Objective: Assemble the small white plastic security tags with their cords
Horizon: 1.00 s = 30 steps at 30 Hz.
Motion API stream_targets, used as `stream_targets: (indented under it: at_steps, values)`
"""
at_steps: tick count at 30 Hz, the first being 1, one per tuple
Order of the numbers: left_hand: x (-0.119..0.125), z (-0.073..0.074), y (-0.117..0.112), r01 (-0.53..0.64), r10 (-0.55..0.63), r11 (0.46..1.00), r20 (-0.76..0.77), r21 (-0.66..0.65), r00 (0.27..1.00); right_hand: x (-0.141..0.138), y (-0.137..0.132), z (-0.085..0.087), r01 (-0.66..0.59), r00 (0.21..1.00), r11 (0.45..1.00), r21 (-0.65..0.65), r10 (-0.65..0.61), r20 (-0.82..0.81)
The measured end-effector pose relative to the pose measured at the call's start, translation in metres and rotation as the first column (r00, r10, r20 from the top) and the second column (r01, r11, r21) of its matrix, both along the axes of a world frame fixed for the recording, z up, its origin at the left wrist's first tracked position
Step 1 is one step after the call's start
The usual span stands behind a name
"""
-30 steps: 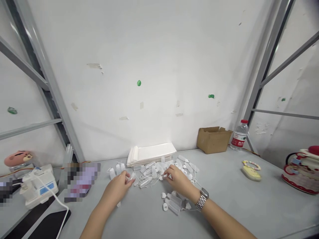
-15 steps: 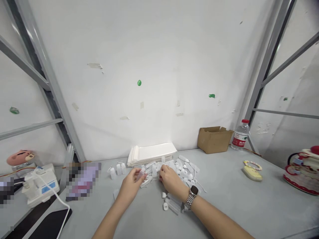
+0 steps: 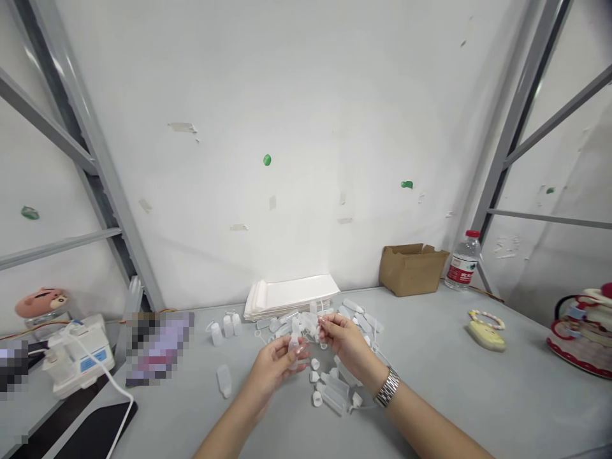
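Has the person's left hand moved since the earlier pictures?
Yes: the left hand has moved rightward across the table, from left of the white paper stack to just in front of it.

Grey table (image 3: 454, 395): white paper stack (image 3: 289, 297), scattered plastic squeeze bottles (image 3: 333, 398), white caps (image 3: 317, 399), cardboard box (image 3: 412, 270), water bottle (image 3: 463, 262).

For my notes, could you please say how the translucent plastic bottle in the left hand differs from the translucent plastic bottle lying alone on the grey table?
The held bottle stands upright in the left hand, while the lone bottle lies flat on the grey table. Fingers partly hide the held bottle; the lone bottle shows whole. Both are translucent whitish plastic.
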<state>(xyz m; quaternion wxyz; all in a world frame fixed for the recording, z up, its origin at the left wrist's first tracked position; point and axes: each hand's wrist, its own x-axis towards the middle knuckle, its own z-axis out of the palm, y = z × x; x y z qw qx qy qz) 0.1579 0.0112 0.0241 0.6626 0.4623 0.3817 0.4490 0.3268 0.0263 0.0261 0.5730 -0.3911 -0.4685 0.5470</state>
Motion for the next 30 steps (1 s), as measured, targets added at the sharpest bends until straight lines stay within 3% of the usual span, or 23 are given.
stream_targets:
  at_steps: [3,5,11,16,23,30]
  values:
    - [0.002,-0.005,0.002,-0.030,0.030,0.999,0.004,0.020,1.000,-0.003,-0.006,0.004,-0.069,0.971,0.995,-0.065,0.052,-0.232]
    - [0.003,-0.006,0.005,-0.047,0.047,0.999,-0.022,0.015,0.999,-0.005,-0.008,0.006,-0.084,0.962,0.994,-0.070,0.062,-0.267]
    - [0.005,-0.005,0.004,-0.116,0.122,0.991,-0.080,0.070,0.989,-0.009,-0.010,0.004,-0.038,0.962,0.998,-0.059,0.020,-0.273]
    - [0.007,-0.005,0.002,-0.149,0.151,0.988,-0.058,0.033,0.987,-0.010,-0.012,0.005,-0.038,0.964,0.999,-0.025,0.030,-0.263]
    - [0.010,-0.002,0.001,-0.085,0.088,0.996,-0.096,0.037,0.991,-0.012,-0.012,-0.003,0.008,0.995,1.000,-0.006,-0.008,-0.101]
    - [0.010,0.000,-0.002,-0.056,0.062,0.997,-0.120,0.046,0.991,-0.011,-0.011,-0.005,0.084,0.993,0.996,0.004,-0.083,-0.087]
